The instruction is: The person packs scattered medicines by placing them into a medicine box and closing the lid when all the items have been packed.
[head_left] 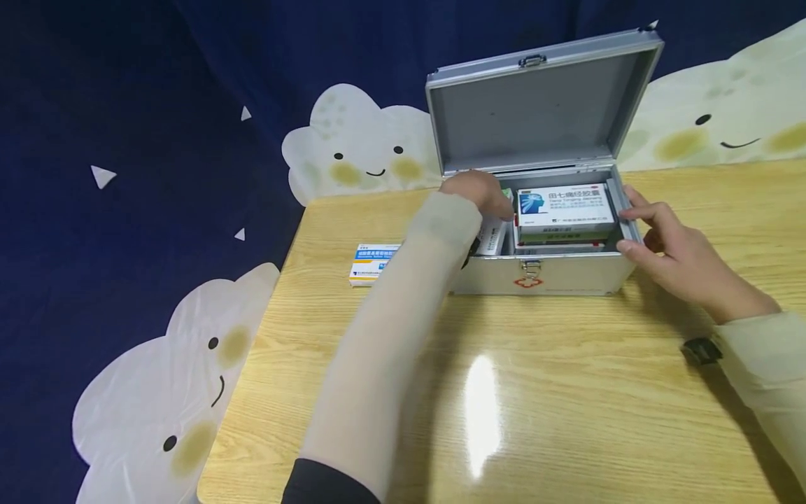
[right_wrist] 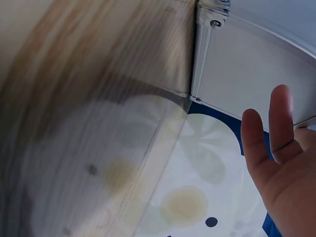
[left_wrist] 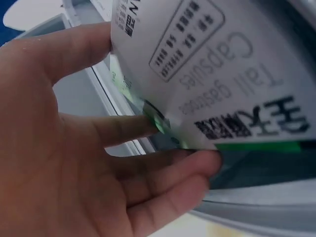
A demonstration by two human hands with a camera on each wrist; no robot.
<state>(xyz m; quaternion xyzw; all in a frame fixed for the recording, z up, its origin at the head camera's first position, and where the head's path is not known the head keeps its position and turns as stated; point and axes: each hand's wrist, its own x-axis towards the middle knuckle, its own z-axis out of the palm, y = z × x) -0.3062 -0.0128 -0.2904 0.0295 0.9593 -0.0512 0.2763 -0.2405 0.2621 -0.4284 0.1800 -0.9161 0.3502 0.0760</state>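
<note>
The left hand [head_left: 475, 191] is pinching the white-and-green box [left_wrist: 202, 84] at its fingertips, long axis running front-to-back, the right hand [head_left: 674, 259] touching the case [head_left: 567, 276].

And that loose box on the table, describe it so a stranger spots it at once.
On the pale wooden table stands an open silver metal case. Left of it, partly behind the beige sleeve, lies a white cardboard box with blue and orange bands, the only one resting directly on the table.
</note>
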